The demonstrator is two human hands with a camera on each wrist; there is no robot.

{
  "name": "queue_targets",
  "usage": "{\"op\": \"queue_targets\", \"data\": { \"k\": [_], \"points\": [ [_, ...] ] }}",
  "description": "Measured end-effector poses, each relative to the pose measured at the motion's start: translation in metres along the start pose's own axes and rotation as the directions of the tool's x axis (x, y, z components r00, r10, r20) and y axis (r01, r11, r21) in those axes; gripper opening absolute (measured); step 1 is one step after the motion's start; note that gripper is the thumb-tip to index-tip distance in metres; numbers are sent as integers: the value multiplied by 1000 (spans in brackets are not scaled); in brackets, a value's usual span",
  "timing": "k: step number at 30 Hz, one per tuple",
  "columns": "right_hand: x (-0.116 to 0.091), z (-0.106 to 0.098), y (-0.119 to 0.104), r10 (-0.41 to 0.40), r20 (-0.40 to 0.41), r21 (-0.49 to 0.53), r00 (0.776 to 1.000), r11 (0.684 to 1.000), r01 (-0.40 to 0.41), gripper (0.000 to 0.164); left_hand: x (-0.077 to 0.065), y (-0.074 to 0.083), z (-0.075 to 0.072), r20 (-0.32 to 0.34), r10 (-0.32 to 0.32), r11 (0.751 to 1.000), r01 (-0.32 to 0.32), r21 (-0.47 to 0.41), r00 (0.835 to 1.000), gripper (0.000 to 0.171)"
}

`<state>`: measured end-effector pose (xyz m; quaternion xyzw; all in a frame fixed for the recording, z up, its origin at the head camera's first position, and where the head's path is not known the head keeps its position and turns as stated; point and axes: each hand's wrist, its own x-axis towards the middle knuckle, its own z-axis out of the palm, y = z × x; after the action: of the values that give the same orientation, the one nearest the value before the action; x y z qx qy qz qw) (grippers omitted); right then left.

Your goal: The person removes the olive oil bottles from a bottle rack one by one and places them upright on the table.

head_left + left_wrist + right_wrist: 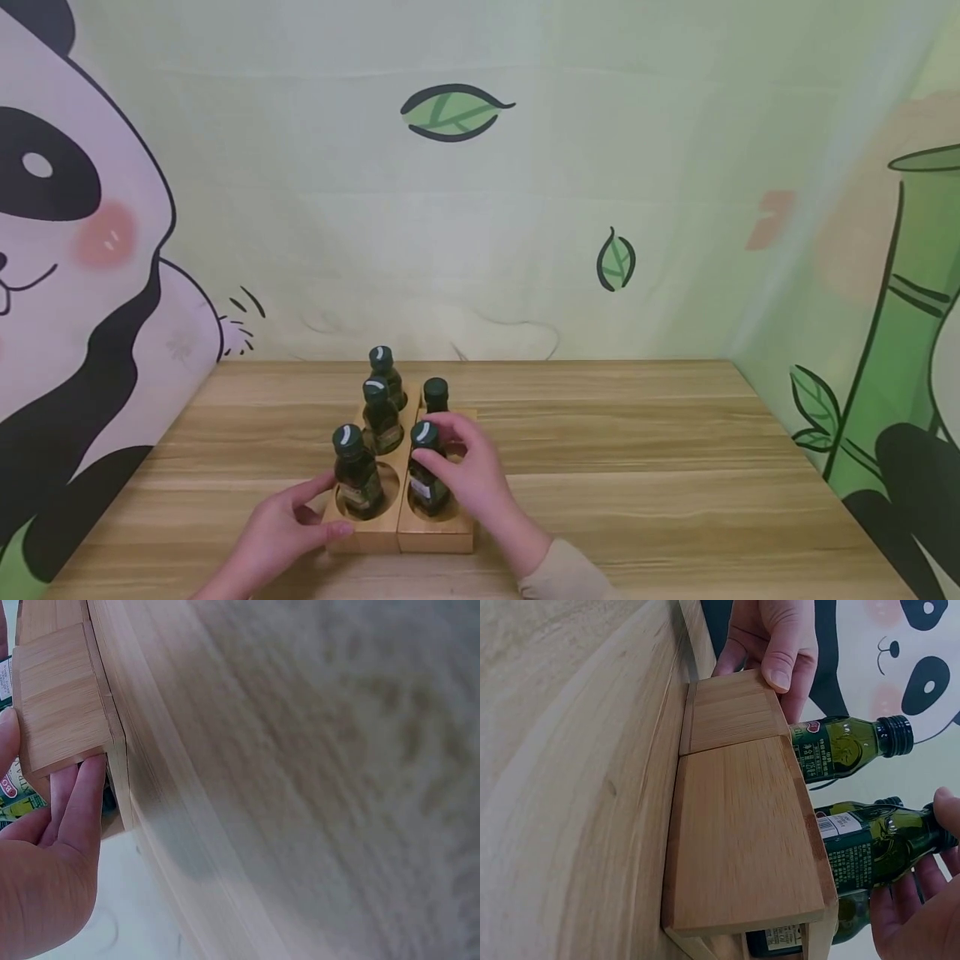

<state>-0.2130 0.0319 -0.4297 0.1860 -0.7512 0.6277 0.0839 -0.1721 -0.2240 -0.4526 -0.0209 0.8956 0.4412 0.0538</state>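
We see a light brown wooden tabletop (675,475), its streaked grain running from side to side, across the lower part of the head view. Directly on it, left of the middle, we find a left holder (365,542) and a right holder (437,541), both wooden with round openings facing up, side by side at a thin seam

5 bottles (384,423) obstruct the racks (364,543); table (660,475) rightward offers passage.

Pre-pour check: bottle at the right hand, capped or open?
Capped: the head view shows a dark cap on the bottle the right hand grips.
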Motion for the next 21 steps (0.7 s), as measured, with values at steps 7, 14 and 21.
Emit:
{"op": "queue_targets", "data": {
  "k": [7,14,21],
  "points": [
    [1,0,1,-22,6,-8,1000,1000,22,35,-1,-1,1,-11,11,1000,-11,-13,1000,92],
    [-1,-3,0,-30,10,29,999,999,30,34,-1,-2,0,-6,8,1000,-8,-7,1000,91],
    [-2,-7,-5,-14,-1,56,1000,998,14,35,0,-3,0,-3,5,1000,-5,-17,1000,89]
  ]
}}
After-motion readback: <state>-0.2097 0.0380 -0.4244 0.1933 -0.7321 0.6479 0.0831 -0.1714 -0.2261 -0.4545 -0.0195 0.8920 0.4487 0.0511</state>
